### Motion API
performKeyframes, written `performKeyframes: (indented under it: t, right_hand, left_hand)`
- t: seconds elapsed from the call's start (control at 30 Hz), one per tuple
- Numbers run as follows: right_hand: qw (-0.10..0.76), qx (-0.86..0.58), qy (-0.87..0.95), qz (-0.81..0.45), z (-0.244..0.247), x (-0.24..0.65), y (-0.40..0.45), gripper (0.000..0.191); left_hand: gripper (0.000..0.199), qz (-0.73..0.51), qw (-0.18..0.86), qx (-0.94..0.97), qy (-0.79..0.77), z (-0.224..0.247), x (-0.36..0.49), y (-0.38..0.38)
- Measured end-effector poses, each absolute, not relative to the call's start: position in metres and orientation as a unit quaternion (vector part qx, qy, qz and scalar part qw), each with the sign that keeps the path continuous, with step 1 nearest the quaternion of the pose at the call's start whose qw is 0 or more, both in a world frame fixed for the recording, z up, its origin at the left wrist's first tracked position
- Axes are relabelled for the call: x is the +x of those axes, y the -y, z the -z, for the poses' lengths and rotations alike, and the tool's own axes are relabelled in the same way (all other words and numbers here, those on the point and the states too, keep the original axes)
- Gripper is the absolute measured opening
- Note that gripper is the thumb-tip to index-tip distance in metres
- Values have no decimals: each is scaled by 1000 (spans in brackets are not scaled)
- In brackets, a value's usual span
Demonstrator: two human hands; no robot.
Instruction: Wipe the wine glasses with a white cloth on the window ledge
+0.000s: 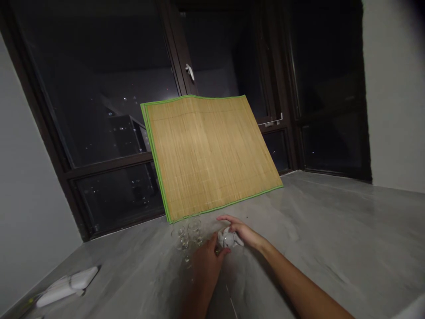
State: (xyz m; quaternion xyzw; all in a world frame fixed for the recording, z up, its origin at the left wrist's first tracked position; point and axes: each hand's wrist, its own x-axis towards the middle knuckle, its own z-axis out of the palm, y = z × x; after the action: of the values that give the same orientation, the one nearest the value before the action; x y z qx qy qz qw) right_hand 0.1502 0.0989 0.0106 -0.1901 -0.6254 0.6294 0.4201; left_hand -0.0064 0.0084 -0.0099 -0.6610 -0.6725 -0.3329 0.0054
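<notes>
Between my two hands is a bunched white cloth [238,240] around a small glass [228,239], whose round, shiny part faces up. My left hand [210,254] grips the glass from the near left, thumb and forefinger curled at its side. From the right, my right hand [245,232] holds the cloth against it, with the index finger stretched out above. Just left of my left hand stand several clear stemmed glasses [195,227], close together. My left hand partly covers the nearest of them, and their outlines are faint.
A folded bamboo mat [212,153] with green edging leans on the dark window behind the glasses. A white bundle with a cord or strap around it [68,285] lies at the lower left of the grey marbled surface [332,239]. Walls rise at both sides.
</notes>
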Motion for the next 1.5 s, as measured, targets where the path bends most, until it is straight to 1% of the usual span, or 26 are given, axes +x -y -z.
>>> performKeyframes:
  t: [0.07,0.17,0.27,0.43,0.6,0.7,0.8,0.87,0.97,1.03,1.1,1.2,1.33,1.4,1.5]
  right_hand:
    - [405,-179,617,-651,-13,155,-98,66]
    - [390,-157,613,-669,-17,162,-96,64]
    - [406,-147,590,-682,-20,165,-93,63]
    - [469,-140,531,-691,-18,158,-90,66]
    - [536,-156,477,-679,-11,150,-98,67]
    - [604,-194,425,-646,-8,152,-109,64]
    - [653,-241,398,-598,-4,152,-117,62]
    - [636,-253,429,-590,0,147,-116,63]
    - [553,-229,504,-623,6,134,-106,65]
    - [493,-211,535,-653,9,126,-97,66]
    - [455,-205,546,-673,10,123,-91,68]
    - [453,-209,539,-679,9,123,-88,71]
    - [463,-187,539,-678,8,120,-86,76]
    - [468,-184,553,-665,10,116,-87,75]
    - [490,-195,560,-639,18,112,-95,73]
  left_hand:
    - [55,360,-2,-658,661,10,-6,-8]
    - [50,389,-19,-653,649,8,-4,-8]
    - [49,415,-41,-642,644,5,-1,-8]
    - [52,455,-91,-600,652,4,0,-10]
    - [47,507,-136,-572,631,10,0,-16]
    - [50,561,-206,-531,600,17,4,-22]
    - [60,585,-282,-487,584,22,10,-24]
    - [66,597,-300,-471,576,23,13,-24]
    - [69,628,-272,-463,563,21,14,-22]
    - [66,639,-247,-460,565,20,12,-22]
    - [59,645,-224,-463,565,20,10,-23]
    - [49,656,-212,-467,554,26,10,-25]
    - [50,675,-264,-462,511,35,14,-32]
    - [48,676,-281,-469,493,36,15,-33]
    - [41,668,-272,-475,503,31,16,-29]
